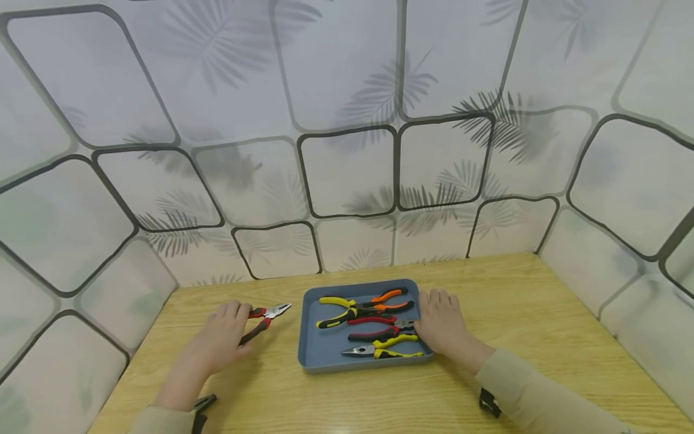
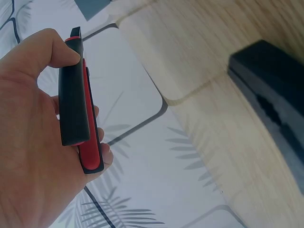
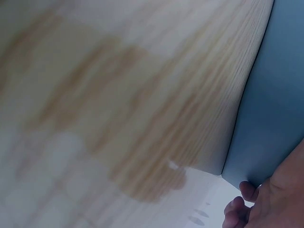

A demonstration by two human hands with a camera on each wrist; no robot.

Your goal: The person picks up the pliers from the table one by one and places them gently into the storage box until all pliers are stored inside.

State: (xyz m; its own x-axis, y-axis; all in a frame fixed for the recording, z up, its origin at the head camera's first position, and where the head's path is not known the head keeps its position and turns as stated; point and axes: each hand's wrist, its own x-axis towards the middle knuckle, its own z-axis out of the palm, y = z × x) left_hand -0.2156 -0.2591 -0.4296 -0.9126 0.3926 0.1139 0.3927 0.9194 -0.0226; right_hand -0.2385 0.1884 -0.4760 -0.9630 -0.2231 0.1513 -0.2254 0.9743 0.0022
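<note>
In the head view, my left hand (image 1: 222,337) holds combination pliers (image 1: 278,310) with red-and-black handles above the table, left of the tray. Their silvery jaws point right. The left wrist view shows the thumb pressing one handle and the fingers behind the other. My right hand (image 1: 441,319) grips the right side of a blue-grey tray (image 1: 311,355), thumb at the rim. Inside lie yellow-and-black pliers (image 1: 338,301), orange-and-black pliers (image 1: 396,306), red-handled pliers (image 1: 382,331) and yellow-handled needle-nose pliers (image 1: 360,349). Some of their ends hide behind the right hand.
Dark jaws, seemingly of another pair of pliers (image 1: 205,402), show beside the left wrist; they loom close in the left wrist view. The wood-grain table (image 1: 368,404) meets patterned walls (image 1: 352,175) at its back and sides. A black device (image 1: 490,402) sits under the right wrist.
</note>
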